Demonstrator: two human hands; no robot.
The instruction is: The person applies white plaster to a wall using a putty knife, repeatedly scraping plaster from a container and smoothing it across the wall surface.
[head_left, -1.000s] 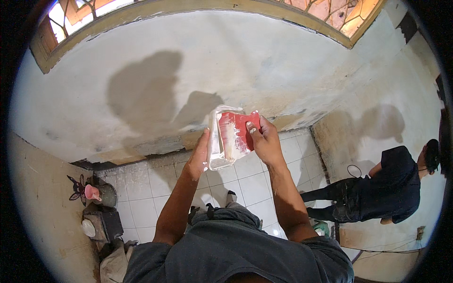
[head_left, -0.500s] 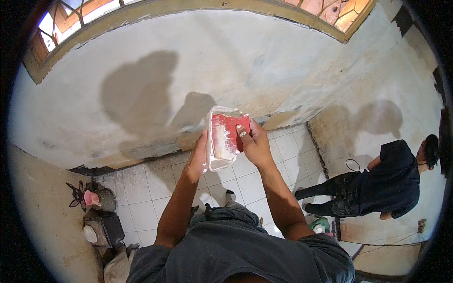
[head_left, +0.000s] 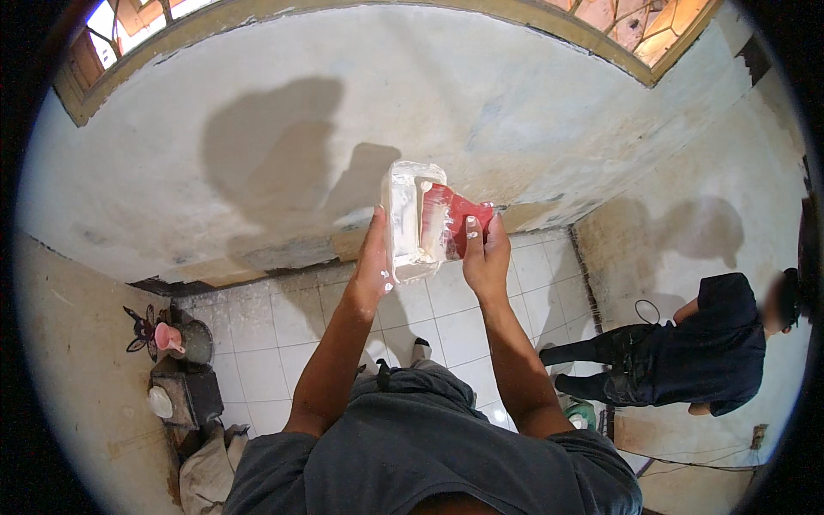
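My left hand (head_left: 372, 262) grips the left side of a translucent plastic tub (head_left: 396, 225), smeared with white paste, in front of the wall. Between the thumb and fingers of my right hand (head_left: 487, 262) is a red putty spreader (head_left: 464, 211). Its broad edge, coated in white paste, lies over the right part of the tub's opening; I cannot tell whether it touches the rim. White paste also spots the fingertips of both hands.
A stained pale wall (head_left: 481, 120) rises ahead below barred windows. Another person (head_left: 721, 343) in dark clothes stands at the right. Near the left wall are a pink dipper (head_left: 169, 338), a dark bucket (head_left: 198, 343) and a dark box (head_left: 204, 396). White tiles (head_left: 429, 300) cover the floor.
The spreader has shifted right relative to the tub, uncovering much of the tub's inside. Both hands and the tub now appear slightly higher and farther right in the view.
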